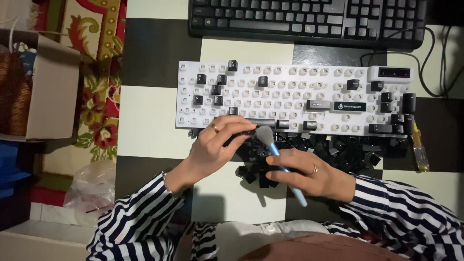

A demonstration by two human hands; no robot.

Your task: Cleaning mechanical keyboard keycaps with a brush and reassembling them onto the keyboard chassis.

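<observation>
Head view: white keyboard (290, 96), most keys stripped off, lies across a checkered table (150, 121); a pile of loose black keys (314, 150) sits just at its 6 o'clock edge, a black keyboard (309, 19) beyond at 12 o'clock. Right hand (304, 174) is closed around a blue-handled brush (278, 157), bristles up at 11 o'clock, touching the white keyboard's lower edge. Left hand (217, 145), at the brush's 9 o'clock, curls fingers into the pile; whether it grips a key cannot be told.
</observation>
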